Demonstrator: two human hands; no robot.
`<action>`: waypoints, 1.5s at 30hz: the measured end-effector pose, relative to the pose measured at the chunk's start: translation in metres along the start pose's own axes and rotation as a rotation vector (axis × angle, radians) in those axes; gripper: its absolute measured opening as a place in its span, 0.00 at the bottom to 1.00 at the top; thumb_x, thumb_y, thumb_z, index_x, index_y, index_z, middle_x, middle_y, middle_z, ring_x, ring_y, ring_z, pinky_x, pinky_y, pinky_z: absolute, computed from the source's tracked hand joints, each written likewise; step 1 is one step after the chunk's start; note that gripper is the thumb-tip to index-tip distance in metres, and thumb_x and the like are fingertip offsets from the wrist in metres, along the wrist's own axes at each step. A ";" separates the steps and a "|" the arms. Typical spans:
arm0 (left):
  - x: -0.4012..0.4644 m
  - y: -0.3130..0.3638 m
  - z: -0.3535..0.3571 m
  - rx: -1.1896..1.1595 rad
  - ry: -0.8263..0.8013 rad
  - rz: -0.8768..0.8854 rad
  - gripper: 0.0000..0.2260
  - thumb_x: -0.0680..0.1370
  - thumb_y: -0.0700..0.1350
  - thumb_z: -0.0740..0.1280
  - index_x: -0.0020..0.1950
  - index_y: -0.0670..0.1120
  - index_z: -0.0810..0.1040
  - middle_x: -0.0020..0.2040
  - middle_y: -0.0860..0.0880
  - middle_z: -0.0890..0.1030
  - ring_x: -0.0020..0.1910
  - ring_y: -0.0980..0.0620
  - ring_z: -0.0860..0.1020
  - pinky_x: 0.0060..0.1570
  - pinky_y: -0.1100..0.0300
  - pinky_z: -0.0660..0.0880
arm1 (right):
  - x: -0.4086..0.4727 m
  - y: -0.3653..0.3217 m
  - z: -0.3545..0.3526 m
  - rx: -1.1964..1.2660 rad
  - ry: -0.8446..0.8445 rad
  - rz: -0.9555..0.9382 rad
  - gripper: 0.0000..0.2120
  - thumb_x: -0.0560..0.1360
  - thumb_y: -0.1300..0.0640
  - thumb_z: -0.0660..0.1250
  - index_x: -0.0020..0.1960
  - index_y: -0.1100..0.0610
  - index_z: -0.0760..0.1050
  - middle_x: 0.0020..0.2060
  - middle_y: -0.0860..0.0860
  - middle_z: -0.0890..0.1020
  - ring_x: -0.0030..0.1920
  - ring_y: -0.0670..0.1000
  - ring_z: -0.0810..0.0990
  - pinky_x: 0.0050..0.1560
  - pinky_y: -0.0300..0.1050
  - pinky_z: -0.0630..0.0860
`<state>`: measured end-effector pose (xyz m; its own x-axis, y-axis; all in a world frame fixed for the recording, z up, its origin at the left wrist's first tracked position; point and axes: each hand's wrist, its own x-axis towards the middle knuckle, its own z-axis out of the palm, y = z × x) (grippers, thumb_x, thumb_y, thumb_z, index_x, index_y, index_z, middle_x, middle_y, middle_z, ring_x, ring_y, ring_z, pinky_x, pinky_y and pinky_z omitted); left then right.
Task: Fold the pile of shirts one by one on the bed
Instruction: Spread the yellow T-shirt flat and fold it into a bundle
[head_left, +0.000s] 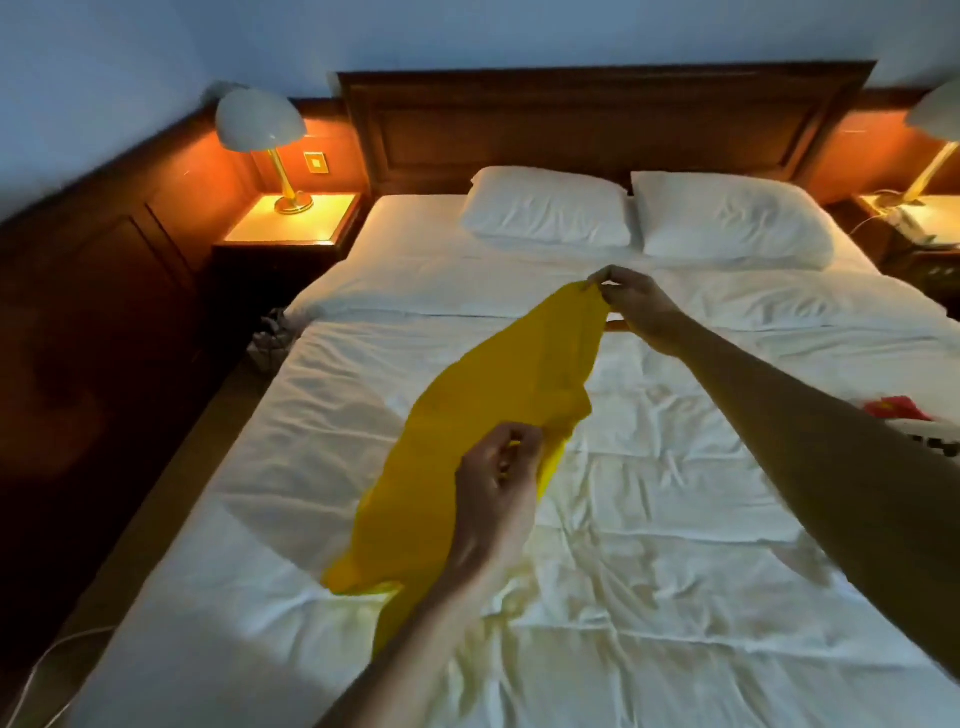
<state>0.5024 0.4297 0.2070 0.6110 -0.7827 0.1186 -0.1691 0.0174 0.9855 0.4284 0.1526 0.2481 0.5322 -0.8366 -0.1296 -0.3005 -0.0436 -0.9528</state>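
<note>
A wide bed (649, 519) with a rumpled white sheet fills the dim room, its two white pillows (545, 208) side by side against a dark wooden headboard (597, 124). A lit lamp (260, 135) stands on the nightstand (291, 223) at the left; another glows at the right edge. Above the middle of the bed a yellow shirt (493, 395) hangs stretched between the two hands: the right hand (639, 306) pinches its far end, the left hand (498, 488) grips its near edge, and its lower end trails onto the sheet. Red and white clothing (914, 421) lies at the bed's right edge.
</note>
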 end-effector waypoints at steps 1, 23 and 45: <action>-0.010 -0.013 0.025 0.008 -0.008 -0.021 0.09 0.76 0.51 0.65 0.39 0.49 0.78 0.28 0.56 0.75 0.29 0.61 0.70 0.29 0.65 0.64 | -0.001 0.024 -0.013 -0.005 0.011 0.008 0.14 0.81 0.66 0.56 0.46 0.52 0.76 0.43 0.53 0.79 0.45 0.50 0.79 0.42 0.42 0.79; -0.169 -0.366 0.339 0.712 -0.705 -0.286 0.26 0.63 0.61 0.66 0.58 0.54 0.78 0.46 0.56 0.81 0.48 0.52 0.81 0.49 0.59 0.76 | -0.022 0.527 -0.144 -0.393 0.232 0.640 0.23 0.77 0.50 0.68 0.68 0.59 0.71 0.60 0.58 0.78 0.60 0.59 0.78 0.61 0.53 0.76; 0.045 -0.416 0.214 0.812 -0.368 -0.106 0.14 0.72 0.50 0.60 0.49 0.48 0.82 0.45 0.46 0.85 0.46 0.43 0.82 0.43 0.51 0.76 | -0.037 0.507 0.013 -0.966 -0.063 -0.042 0.27 0.77 0.55 0.68 0.74 0.57 0.68 0.75 0.55 0.66 0.76 0.59 0.61 0.72 0.65 0.60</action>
<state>0.4351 0.2541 -0.2234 0.3919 -0.9073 -0.1522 -0.7060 -0.4027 0.5826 0.2666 0.1685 -0.2336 0.5902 -0.7947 -0.1418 -0.7862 -0.5260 -0.3244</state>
